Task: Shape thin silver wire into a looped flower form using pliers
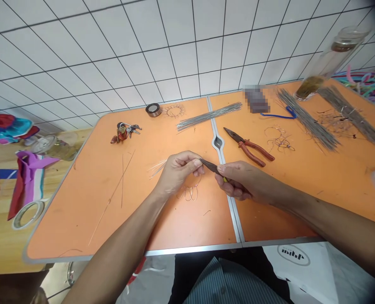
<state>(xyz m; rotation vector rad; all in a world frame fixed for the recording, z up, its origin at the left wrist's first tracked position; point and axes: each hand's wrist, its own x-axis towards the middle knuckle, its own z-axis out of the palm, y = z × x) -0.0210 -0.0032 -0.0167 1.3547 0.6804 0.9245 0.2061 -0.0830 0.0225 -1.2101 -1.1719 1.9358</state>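
Observation:
My left hand [179, 169] is closed in a pinch on a thin looped wire piece [190, 192] that hangs below my fingers over the orange table [88, 211]. My right hand [241, 179] is wrapped round small dark pliers [210, 166], whose tip meets the fingertips of my left hand. Both hands hover just above the table near its centre seam. A few loose thin wires [157, 166] fan out behind my left hand.
Red-handled pliers [250, 147] lie right of the seam. A bundle of straight wires [208, 116], a tape roll [153, 109], a wire ring [173, 111] and keys [125, 131] sit further back. More wire bundles [307, 120], a glass jar [328, 63] and bent wire scraps [280, 141] are at the right. Long single wires [122, 181] lie left.

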